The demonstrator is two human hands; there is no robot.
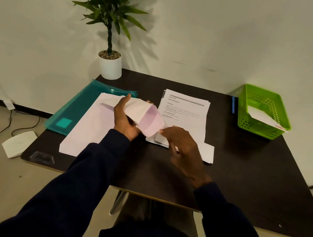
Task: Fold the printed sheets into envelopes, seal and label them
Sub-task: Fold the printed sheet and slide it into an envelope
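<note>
Both curled: left hand [125, 120] grips envelope [142, 113], right hand [182, 146] pinches folded sheet [162, 139].

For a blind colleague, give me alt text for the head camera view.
A person's left hand holds an open envelope above a dark table while the right hand reaches toward its flap. Around them lie printed sheets, a teal folder, a green basket and a potted plant.

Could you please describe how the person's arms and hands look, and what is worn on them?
Both arms wear long, dark navy sleeves; the left sleeve and right sleeve end at the wrists, with no visible logo or marking. The left hand and right hand are bare: no gloves, and no watch or ring can be seen.
</note>
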